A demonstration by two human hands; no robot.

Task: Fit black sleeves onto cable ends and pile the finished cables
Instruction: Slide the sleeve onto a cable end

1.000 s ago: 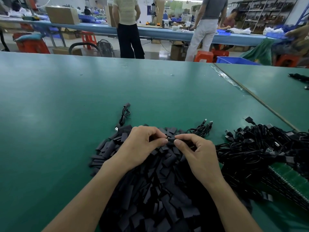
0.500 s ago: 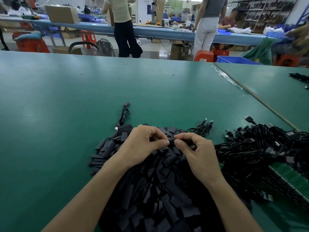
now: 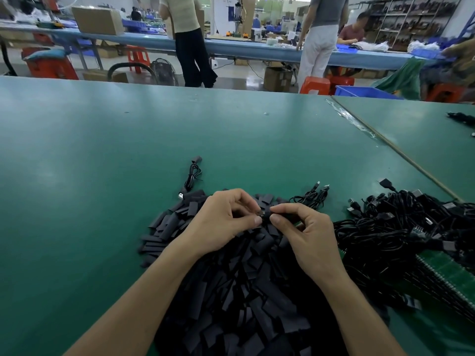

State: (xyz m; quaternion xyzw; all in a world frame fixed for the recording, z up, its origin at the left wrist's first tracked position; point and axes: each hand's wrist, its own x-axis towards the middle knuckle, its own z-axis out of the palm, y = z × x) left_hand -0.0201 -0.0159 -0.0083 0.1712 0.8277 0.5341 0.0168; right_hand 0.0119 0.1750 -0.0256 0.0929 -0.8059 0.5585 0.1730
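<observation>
Pinching one small black cable end and sleeve (image 3: 265, 216) between thumbs and forefingers, the left hand (image 3: 226, 219) and right hand (image 3: 307, 233) meet above the far edge of the heap of flat black sleeves (image 3: 231, 291) on the green tabletop (image 3: 102, 176). If the sleeve buckles or goes on skewed it may jam at the plug, and a slip would likely drop it into the heap, where black hides black; the tangle of black cables (image 3: 401, 227) right of the heap could snag the slack.

sleeves (image 3: 231, 299) left of cable tangle (image 3: 401, 227).
</observation>
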